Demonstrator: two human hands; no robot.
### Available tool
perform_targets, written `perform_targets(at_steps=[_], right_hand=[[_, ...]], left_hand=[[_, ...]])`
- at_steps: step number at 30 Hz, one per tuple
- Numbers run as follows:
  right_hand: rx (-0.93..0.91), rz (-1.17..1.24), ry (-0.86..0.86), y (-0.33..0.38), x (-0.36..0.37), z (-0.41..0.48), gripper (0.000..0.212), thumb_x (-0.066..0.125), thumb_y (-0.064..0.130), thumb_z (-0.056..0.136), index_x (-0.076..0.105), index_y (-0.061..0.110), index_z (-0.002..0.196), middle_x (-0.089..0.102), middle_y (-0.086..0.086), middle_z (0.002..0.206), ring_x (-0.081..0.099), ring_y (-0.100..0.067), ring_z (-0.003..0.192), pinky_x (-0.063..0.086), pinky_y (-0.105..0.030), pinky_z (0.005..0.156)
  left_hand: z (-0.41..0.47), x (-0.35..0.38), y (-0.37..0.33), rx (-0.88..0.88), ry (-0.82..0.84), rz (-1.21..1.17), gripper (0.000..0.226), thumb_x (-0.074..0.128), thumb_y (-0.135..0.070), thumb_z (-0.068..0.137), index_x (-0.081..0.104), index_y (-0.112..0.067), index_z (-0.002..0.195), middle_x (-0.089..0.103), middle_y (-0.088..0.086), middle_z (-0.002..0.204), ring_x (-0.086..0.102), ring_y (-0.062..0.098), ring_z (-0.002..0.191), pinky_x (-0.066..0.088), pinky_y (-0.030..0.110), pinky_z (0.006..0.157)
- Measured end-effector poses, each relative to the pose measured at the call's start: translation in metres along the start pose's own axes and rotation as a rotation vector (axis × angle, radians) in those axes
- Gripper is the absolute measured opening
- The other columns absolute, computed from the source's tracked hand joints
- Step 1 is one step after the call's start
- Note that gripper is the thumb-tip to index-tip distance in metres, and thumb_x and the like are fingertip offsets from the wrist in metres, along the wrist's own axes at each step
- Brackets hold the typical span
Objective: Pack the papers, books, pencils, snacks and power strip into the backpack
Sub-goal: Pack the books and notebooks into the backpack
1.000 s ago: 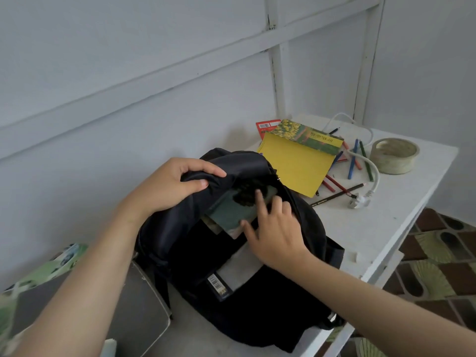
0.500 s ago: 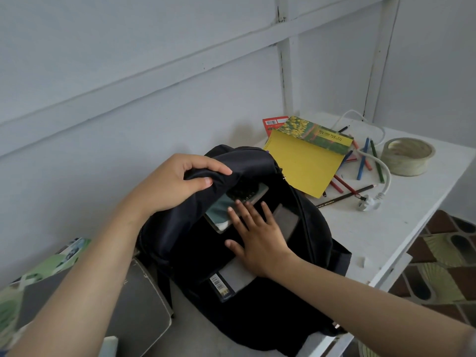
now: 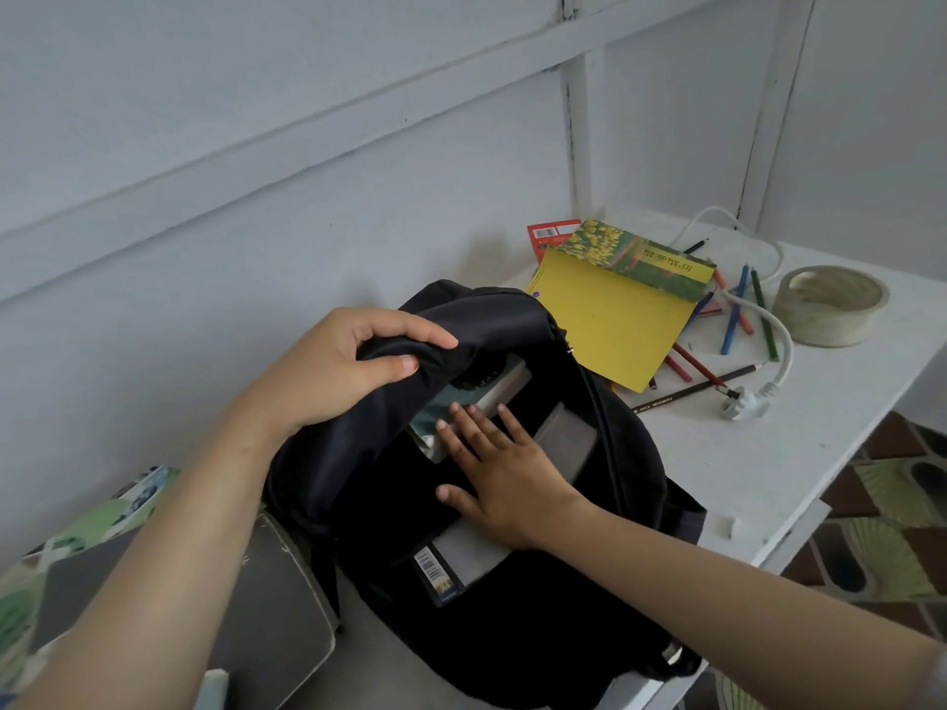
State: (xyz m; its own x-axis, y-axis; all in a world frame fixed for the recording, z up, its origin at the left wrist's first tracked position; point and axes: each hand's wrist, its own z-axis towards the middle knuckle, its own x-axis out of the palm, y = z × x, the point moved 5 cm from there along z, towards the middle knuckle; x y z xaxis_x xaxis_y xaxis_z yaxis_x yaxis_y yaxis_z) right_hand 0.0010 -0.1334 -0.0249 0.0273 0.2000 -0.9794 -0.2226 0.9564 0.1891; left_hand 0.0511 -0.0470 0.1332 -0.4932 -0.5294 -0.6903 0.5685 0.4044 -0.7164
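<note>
At the far left, well behind the left wrist, a green printed paper lies by the wall. A dark grey folder lies just beside it, partly under the left forearm.

The left hand is clenched on the upper flap of the black backpack. The fold of cloth is pinched between the thumb and the curled fingers and held up, so the mouth stands open.

Just below and to the right of these fingers, inside the mouth, lies a teal book.

The right hand lies flat inside the opening, with its fingers straight and a little spread, grasping nothing. Its fingertips touch the lower edge of the teal book. Its palm presses on a grey book, whose corner with a barcode sticks out below the thumb. Just right of the little finger a grey flat thing stands in the bag; I cannot tell what it is.

Further right, beyond both hands and outside the backpack, a yellow book lies on the white table, and its near corner reaches the backpack's edge. A red packet lies behind the yellow book. Coloured pencils are scattered beside it and partly under it. A white cable crosses the pencils and ends in a plug. A tape roll stands farthest right, well apart from both hands.
</note>
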Motion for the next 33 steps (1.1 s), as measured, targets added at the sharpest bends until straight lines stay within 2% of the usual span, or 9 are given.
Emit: perform_targets(at_steps=[3, 6, 9, 13, 16, 20, 23, 26, 33], right_hand=[[-0.009, 0.094, 0.040, -0.001, -0.011, -0.005, 0.069, 0.023, 0.052, 0.097, 0.002, 0.013, 0.151, -0.003, -0.013, 0.158, -0.004, -0.023, 0.146, -0.013, -0.033, 0.113], [-0.040, 0.339, 0.080, -0.016, -0.028, -0.015, 0.057, 0.044, 0.038, 0.095, 0.030, 0.015, 0.145, 0.034, -0.010, 0.149, 0.030, -0.024, 0.138, 0.020, -0.040, 0.116], [-0.060, 0.527, -0.092, -0.045, -0.057, -0.039, 0.040, 0.051, 0.037, 0.091, 0.054, 0.022, 0.128, 0.068, 0.003, 0.111, 0.061, -0.009, 0.103, 0.048, -0.029, 0.089], [0.115, 0.530, -0.547, -0.104, -0.092, -0.074, 0.029, 0.052, 0.036, 0.088, 0.065, 0.024, 0.112, 0.065, 0.015, 0.084, 0.059, 0.001, 0.080, 0.043, -0.011, 0.070], [0.273, 0.423, -0.685, -0.161, -0.095, -0.078, 0.032, 0.050, 0.036, 0.087, 0.066, 0.018, 0.108, 0.062, 0.003, 0.096, 0.057, -0.010, 0.091, 0.044, -0.025, 0.078], [0.460, 0.193, -0.552, -0.231, -0.081, -0.061, 0.045, 0.047, 0.045, 0.089, 0.059, 0.022, 0.127, 0.055, -0.012, 0.128, 0.048, -0.034, 0.119, 0.037, -0.047, 0.099], [0.517, 0.106, -0.382, -0.259, -0.073, -0.050, 0.042, 0.049, 0.041, 0.093, 0.048, 0.035, 0.135, 0.034, -0.012, 0.149, 0.022, -0.032, 0.140, 0.013, -0.048, 0.113], [0.540, -0.018, -0.213, -0.270, -0.068, -0.040, 0.039, 0.039, 0.049, 0.095, 0.045, 0.046, 0.133, 0.027, -0.005, 0.153, 0.007, -0.025, 0.145, -0.005, -0.054, 0.112], [0.488, -0.093, -0.187, -0.275, -0.075, -0.025, 0.040, 0.047, 0.034, 0.096, 0.045, 0.038, 0.136, 0.052, 0.012, 0.134, 0.038, -0.014, 0.131, -0.005, -0.060, 0.110]], left_hand=[[-0.001, 0.005, 0.009, -0.008, -0.014, -0.037, 0.045, 0.055, 0.010, 0.086, 0.072, -0.029, 0.099, 0.069, -0.017, 0.105, 0.059, -0.001, 0.108, 0.039, 0.013, 0.097], [-0.002, 0.012, 0.022, -0.015, -0.061, -0.060, 0.049, 0.055, 0.010, 0.086, 0.070, -0.035, 0.098, 0.069, -0.018, 0.106, 0.058, -0.002, 0.109, 0.038, 0.011, 0.097], [-0.002, 0.028, 0.036, -0.022, -0.112, -0.087, 0.053, 0.060, 0.011, 0.081, 0.070, -0.039, 0.094, 0.069, -0.019, 0.105, 0.055, -0.009, 0.108, 0.033, 0.002, 0.092], [0.003, 0.054, 0.057, -0.037, -0.124, -0.019, 0.026, 0.067, -0.024, 0.070, 0.072, -0.044, 0.086, 0.048, -0.020, 0.133, 0.036, -0.006, 0.128, 0.023, 0.013, 0.105], [0.017, 0.064, 0.058, -0.044, -0.154, -0.302, 0.025, 0.061, -0.032, 0.067, 0.077, -0.023, 0.085, 0.058, -0.006, 0.129, 0.046, 0.004, 0.125, 0.034, 0.014, 0.098], [0.051, 0.068, 0.057, -0.031, -0.368, -0.259, 0.023, 0.058, -0.025, 0.078, 0.072, -0.031, 0.095, 0.067, -0.013, 0.110, 0.057, 0.006, 0.110, 0.040, 0.018, 0.091], [0.074, 0.077, 0.056, -0.012, -0.363, -0.048, 0.024, 0.059, -0.027, 0.086, 0.065, -0.042, 0.103, 0.062, -0.027, 0.108, 0.050, -0.003, 0.112, 0.036, 0.013, 0.095], [0.090, 0.088, 0.059, -0.047, -0.297, 0.007, 0.030, 0.056, -0.018, 0.091, 0.059, -0.043, 0.109, 0.056, -0.030, 0.111, 0.046, -0.007, 0.115, 0.032, 0.010, 0.096], [0.094, 0.093, 0.072, -0.094, -0.299, -0.062, 0.031, 0.054, -0.015, 0.092, 0.059, -0.037, 0.113, 0.057, -0.024, 0.116, 0.045, -0.016, 0.111, 0.029, -0.004, 0.087]])
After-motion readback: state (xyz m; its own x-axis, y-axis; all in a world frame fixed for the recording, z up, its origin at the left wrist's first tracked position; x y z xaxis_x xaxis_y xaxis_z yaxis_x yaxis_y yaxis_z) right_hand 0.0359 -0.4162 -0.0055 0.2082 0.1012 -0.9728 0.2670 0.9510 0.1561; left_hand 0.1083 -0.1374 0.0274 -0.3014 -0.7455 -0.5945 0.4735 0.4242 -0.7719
